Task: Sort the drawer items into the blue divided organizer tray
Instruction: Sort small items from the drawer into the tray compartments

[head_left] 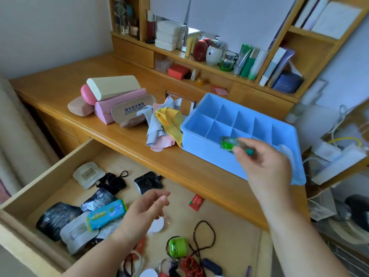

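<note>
Pinched between the thumb and fingertips of the right hand [265, 164] is a small green-labelled bottle [231, 144] with a green cap, blurred so that its print cannot be read; it hangs over the near row of compartments in the blue tray [197, 136], above the rim and not touching the dividers. That tray sits on the wooden desk [60, 84], near its right end, and something pale lies in its rightmost near compartment, though I cannot tell what. Over the open drawer [24, 196] the left hand [143, 208] hovers with fingers loosely curled and holding nothing that I can make out. Below it the drawer floor is strewn with things: a white sachet [87, 174] and a black sachet [147, 182] toward the back, a heap of dark and silver packets [58, 218] at the left with a blue and green pack [107, 213] lying across them, a small red packet [196, 201] by the drawer's far edge, a green round gadget [177, 246], a dark bead necklace [205, 234] and red beads [190, 265] at the front. On the desk, left of the tray and just beside it, lies a bundle of grey, yellow and pink cloths [163, 126], and farther left a cluster of glasses cases [111, 96] in pink, cream and brown. Along the back shelf stand bottles and tubes [245, 60].
</note>
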Tool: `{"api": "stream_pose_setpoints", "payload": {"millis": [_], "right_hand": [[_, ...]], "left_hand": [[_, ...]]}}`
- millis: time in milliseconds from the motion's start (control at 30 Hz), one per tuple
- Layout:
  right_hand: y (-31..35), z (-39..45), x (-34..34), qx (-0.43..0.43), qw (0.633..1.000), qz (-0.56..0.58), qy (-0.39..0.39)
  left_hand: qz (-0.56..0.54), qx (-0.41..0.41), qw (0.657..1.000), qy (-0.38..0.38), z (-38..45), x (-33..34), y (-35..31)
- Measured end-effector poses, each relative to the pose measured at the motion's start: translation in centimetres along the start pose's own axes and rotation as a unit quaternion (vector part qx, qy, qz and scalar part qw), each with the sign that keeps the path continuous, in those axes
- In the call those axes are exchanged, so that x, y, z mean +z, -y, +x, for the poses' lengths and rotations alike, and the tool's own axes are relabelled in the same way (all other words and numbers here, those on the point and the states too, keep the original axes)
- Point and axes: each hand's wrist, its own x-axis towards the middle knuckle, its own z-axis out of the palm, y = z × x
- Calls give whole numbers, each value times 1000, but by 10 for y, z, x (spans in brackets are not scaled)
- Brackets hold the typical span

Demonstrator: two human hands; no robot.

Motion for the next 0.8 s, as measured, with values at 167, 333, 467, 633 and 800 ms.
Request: {"api": "stream_pose_setpoints", "payload": {"millis": [167, 333, 467, 633, 800], "right_hand": [[-35, 100, -9, 66, 969, -237, 34], [-47, 124, 17, 46, 870, -462, 167], [-44, 118, 16, 54, 844, -491, 208], [-35, 42, -2, -146, 937, -312, 64], [-51, -82, -4, -187, 909, -234, 290]], "left_hand": [[154, -11, 984, -85, 1, -21, 33], [233, -6, 967, -103, 7, -28, 48], [283, -7, 955, -84, 7, -29, 53], [354, 137, 921, 85, -9, -6, 47], [512, 235, 747, 353, -41, 45, 64]]}}
